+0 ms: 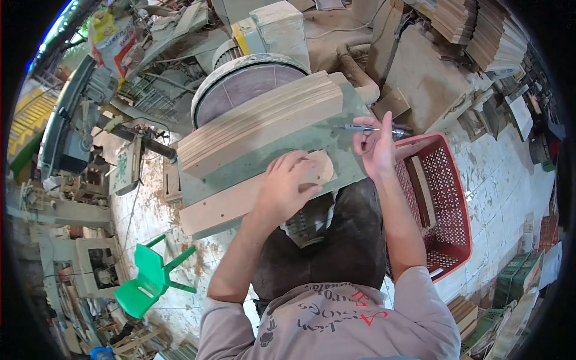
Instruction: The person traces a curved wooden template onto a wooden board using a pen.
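Note:
A long pale wooden board with a rounded right end and small dark holes lies on the grey-green worktable at my lap. My left hand spans the board near its rounded end, fingers over the far side and thumb by the near edge. Off to the right, my right hand is raised over the table's edge. A slim metallic pen is held between its thumb and fingers, tip pointing left. Behind the board, a stack of several similar wooden boards lies along the table.
A large sanding disc stands upright behind the stack. At my right is a red perforated basket with a curved wooden piece inside. A green plastic chair stands at lower left. Stacked wood fills the upper right.

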### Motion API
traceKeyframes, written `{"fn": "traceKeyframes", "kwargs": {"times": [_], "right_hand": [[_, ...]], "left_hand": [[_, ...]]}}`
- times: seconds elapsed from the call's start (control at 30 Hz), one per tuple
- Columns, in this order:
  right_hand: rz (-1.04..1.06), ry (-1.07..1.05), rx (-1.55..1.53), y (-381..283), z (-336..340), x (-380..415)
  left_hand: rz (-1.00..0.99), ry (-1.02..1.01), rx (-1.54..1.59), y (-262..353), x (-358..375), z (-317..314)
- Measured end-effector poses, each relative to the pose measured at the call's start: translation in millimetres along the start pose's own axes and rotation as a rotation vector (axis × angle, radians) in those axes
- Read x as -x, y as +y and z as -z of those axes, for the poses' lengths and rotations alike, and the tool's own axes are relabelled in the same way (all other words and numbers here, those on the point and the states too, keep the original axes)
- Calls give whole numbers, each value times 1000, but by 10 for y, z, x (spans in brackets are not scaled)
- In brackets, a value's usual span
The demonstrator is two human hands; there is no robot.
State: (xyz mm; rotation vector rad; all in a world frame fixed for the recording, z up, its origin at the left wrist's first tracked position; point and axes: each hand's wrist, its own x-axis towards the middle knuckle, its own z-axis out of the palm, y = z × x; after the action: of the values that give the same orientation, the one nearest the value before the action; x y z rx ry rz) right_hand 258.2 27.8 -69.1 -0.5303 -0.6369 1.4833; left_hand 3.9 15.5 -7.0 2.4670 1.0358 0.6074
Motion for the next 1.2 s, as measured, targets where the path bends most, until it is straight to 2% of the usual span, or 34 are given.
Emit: {"fn": "traceKeyframes", "kwargs": {"times": [0.07, 0.2, 0.5, 0.8, 1.0, 1.13, 1.2], "right_hand": [[115, 237, 169, 81, -196, 6], [145, 268, 222, 138, -199, -1], [168, 189, 320, 140, -193, 69], [124, 166, 418, 147, -232, 82], [80, 191, 433, 100, -304, 107], [-21, 177, 423, 63, -312, 142], [-62, 149, 520, 35, -342, 149]], "left_hand": [[5, -17, -28, 29, -72, -70], [19, -44, -7, 8, -119, -125], [106, -26, 23, -18, -138, -220], [91, -7, 26, -17, -140, -229], [121, -36, 12, 6, -157, -222], [133, -53, 24, 12, -167, -207], [117, -44, -3, 6, -168, -210]]}}
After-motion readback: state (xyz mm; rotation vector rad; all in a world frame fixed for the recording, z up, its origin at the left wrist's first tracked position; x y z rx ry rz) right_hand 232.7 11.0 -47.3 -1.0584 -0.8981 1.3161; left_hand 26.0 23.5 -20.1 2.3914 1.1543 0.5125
